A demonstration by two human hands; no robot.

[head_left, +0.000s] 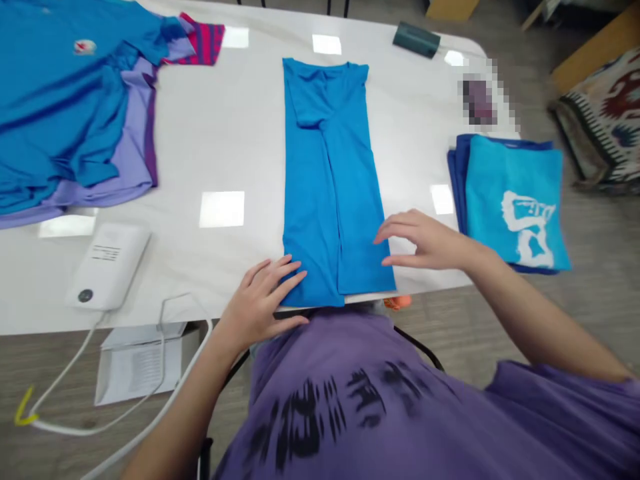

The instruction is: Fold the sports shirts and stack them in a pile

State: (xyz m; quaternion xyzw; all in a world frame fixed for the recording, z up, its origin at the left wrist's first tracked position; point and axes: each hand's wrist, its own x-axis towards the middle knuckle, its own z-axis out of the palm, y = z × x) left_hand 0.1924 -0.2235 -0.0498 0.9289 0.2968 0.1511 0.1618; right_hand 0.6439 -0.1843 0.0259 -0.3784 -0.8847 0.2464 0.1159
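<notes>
A blue T-shirt (327, 173) lies on the white table (225, 133), folded lengthwise into a long narrow strip that runs from the near edge toward the far side. My left hand (260, 300) rests flat at the strip's near left corner, fingers spread and touching the cloth. My right hand (425, 240) hovers at the strip's near right edge, fingers stretched out and apart, holding nothing.
A pile of unfolded blue, lilac and striped shirts (75, 107) fills the far left. Folded blue shirts (515, 200) are stacked at the right edge. A white device (107, 267) with a cable sits near left. A dark case (416, 39) lies far back.
</notes>
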